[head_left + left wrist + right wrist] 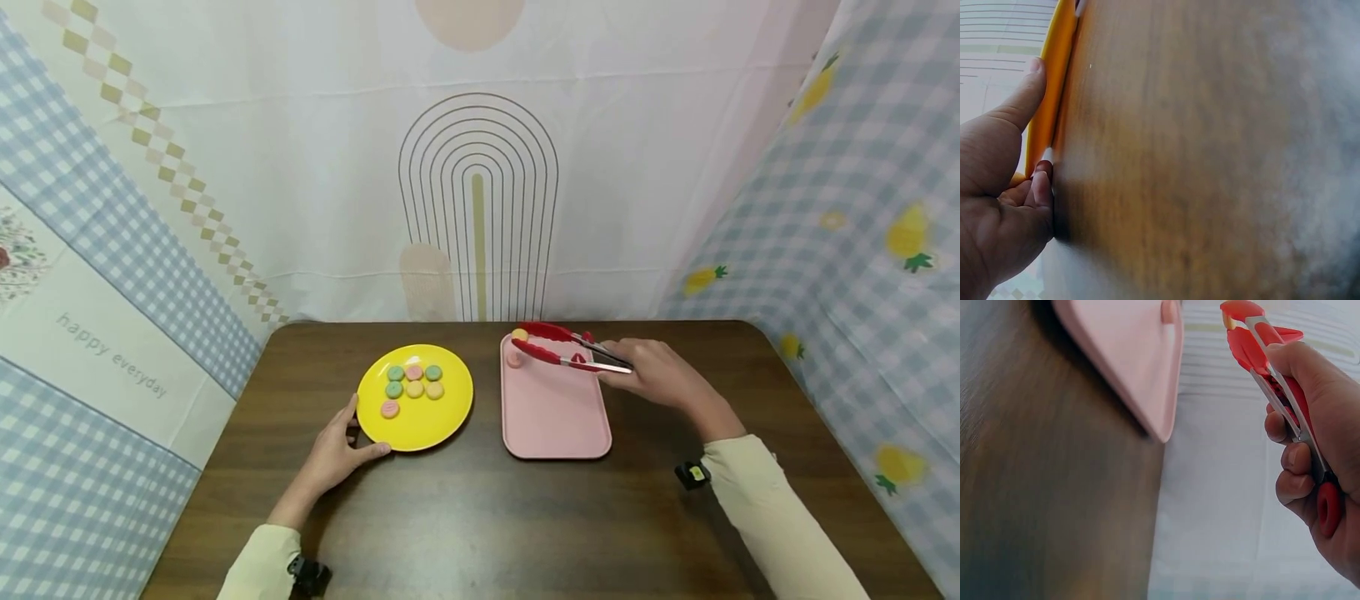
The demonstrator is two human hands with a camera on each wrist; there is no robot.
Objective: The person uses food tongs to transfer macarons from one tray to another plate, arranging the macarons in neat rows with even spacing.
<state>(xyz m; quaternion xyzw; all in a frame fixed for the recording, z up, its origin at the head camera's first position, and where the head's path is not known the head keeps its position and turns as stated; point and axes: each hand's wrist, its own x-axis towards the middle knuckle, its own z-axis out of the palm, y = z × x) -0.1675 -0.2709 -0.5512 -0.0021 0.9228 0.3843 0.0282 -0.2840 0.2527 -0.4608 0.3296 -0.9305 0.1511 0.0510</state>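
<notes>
My right hand [648, 371] grips red-tipped metal tongs [543, 353] above the far-left corner of a pink tray [555, 417]. Between the tong tips is a yellow macaron [519, 334], raised over the tray; in the right wrist view it is mostly covered by the red tips. A pink macaron [513, 359] lies on the tray just below. My left hand [337, 450] holds the near-left rim of a yellow plate [427, 429], thumb along the edge and the other fingers bent at its side. On the plate sit several green, pink and yellow macarons [415, 389].
The brown wooden table [450, 525] ends at a white patterned cloth [337, 208] hanging behind it. Checked cloth [862, 275] hangs along the right side, with more on the left. A gap of bare wood separates plate and tray.
</notes>
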